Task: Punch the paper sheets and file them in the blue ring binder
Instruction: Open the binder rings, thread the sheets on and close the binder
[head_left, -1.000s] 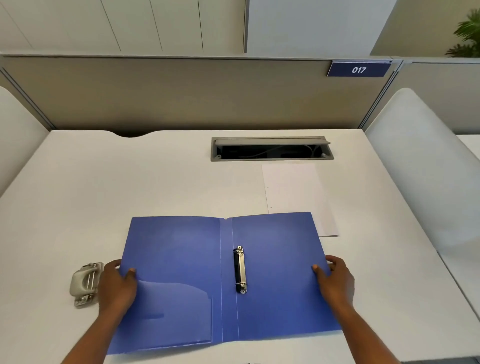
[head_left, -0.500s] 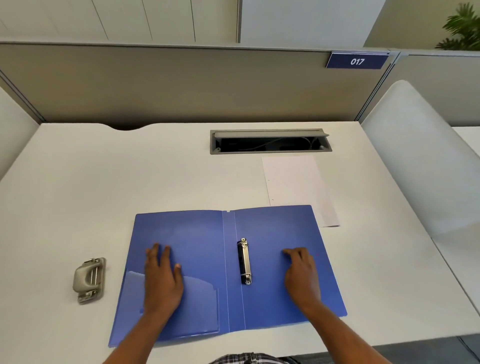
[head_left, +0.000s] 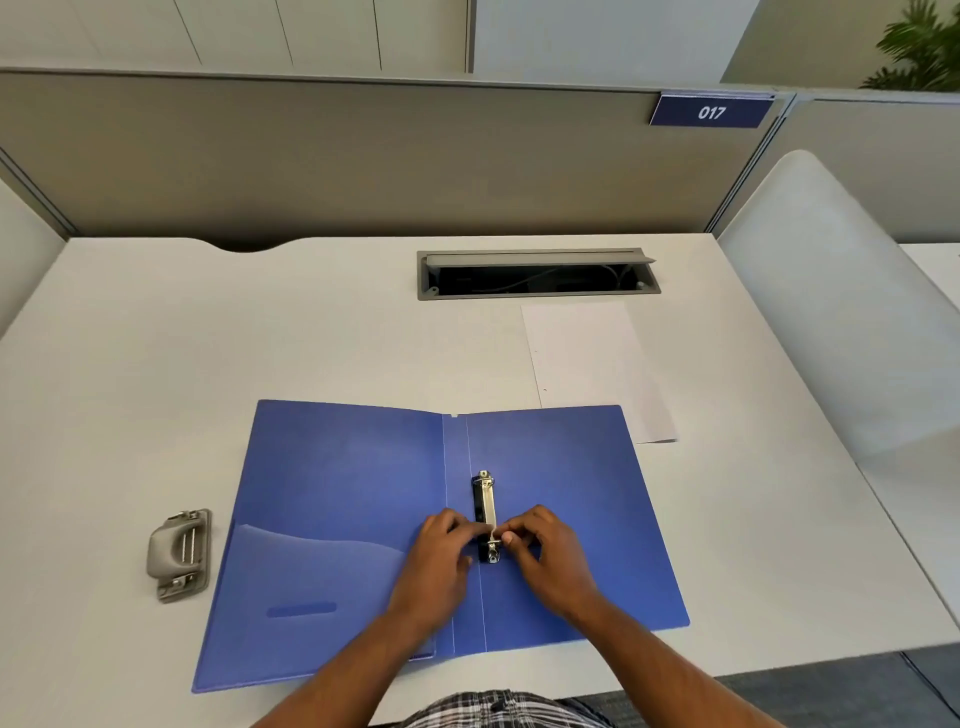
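While both my hands close in on the near end of the ring mechanism (head_left: 485, 514), the risk I see is in the rings themselves. My left hand (head_left: 441, 551) and right hand (head_left: 545, 553) each have fingertips curled in and pinching at the metal from either side, just above the lower ring; whether the rings have parted yet I cannot tell. If I pull unevenly, I judge the rings could snap back onto a fingertip, or the light blue ring binder (head_left: 363, 499) could skid on the smooth desk (head_left: 234, 332), since nothing else pins it down.

That binder lies open and flat in front of me, spine running away from me. The paper sheets (head_left: 587, 358) rest beyond its far right corner, partly tucked under the cover's edge; small dots near their left margin may be holes, but I can't be sure. The hole punch (head_left: 179, 553) sits apart to the left of the binder, well clear of the paper.

Half a second ago my palms lay flat and spread on the two covers, well apart from each other; now they have come together at the mechanism, fingers bent.
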